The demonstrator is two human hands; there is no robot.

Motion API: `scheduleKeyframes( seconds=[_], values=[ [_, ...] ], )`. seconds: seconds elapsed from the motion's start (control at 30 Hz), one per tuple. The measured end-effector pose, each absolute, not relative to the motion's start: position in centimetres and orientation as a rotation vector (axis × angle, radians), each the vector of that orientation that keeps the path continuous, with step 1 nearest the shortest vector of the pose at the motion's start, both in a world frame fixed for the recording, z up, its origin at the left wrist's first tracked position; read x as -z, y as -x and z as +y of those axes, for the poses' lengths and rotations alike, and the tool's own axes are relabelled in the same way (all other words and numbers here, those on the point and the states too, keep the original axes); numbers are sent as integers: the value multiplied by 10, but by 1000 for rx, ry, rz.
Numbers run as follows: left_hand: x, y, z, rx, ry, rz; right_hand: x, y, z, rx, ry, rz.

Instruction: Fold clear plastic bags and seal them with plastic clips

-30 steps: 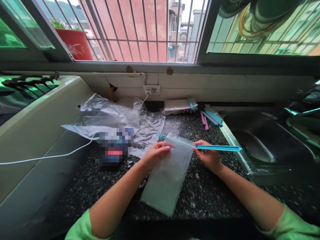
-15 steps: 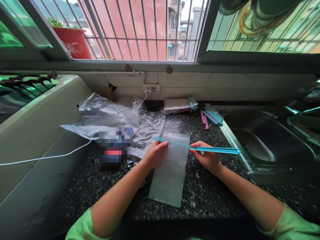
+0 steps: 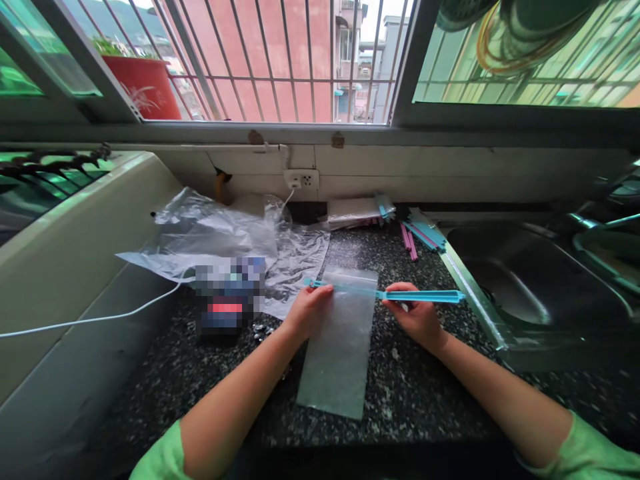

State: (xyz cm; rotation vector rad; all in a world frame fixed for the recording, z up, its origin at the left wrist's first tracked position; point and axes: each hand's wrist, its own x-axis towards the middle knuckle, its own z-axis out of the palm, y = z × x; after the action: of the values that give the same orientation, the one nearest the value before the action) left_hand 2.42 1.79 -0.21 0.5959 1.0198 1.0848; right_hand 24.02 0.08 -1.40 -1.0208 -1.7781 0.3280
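Bag (image 3: pixel 336 367) hung at six o'clock over the desk (image 3: pixel 405 393), the blue clip (image 3: pixel 433 297) crossing its top toward three. We seemed to be aligning both, left hand's (image 3: pixel 303 317) fingers clamped on bag, right hand's (image 3: pixel 419 323) on clip; the next move called for a level clip.

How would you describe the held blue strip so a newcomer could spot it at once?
Find the speckled counter beside the metal sink. There the left hand grips a clear bag; the right hand holds a long blue strip across its far end. Unlike the blue and pink strips by the sink, it is held.
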Motion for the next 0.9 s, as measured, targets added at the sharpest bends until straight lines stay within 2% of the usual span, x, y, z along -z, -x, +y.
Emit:
scheduleKeyframes(
  seconds=[0.23, 0.67, 0.9],
  values=[
    [5, -22, 17, -1079, -673, 1031, 11, -239, -2, -350, 1022, -1746],
    [-1, -24, 14, -1078, -691, 1099, 8, -242, 0, -103, 886, -1879],
    [-3, -24, 12, -1061, -733, 1116, 9, -241, -1, -144, 859, -1875]
  ],
)
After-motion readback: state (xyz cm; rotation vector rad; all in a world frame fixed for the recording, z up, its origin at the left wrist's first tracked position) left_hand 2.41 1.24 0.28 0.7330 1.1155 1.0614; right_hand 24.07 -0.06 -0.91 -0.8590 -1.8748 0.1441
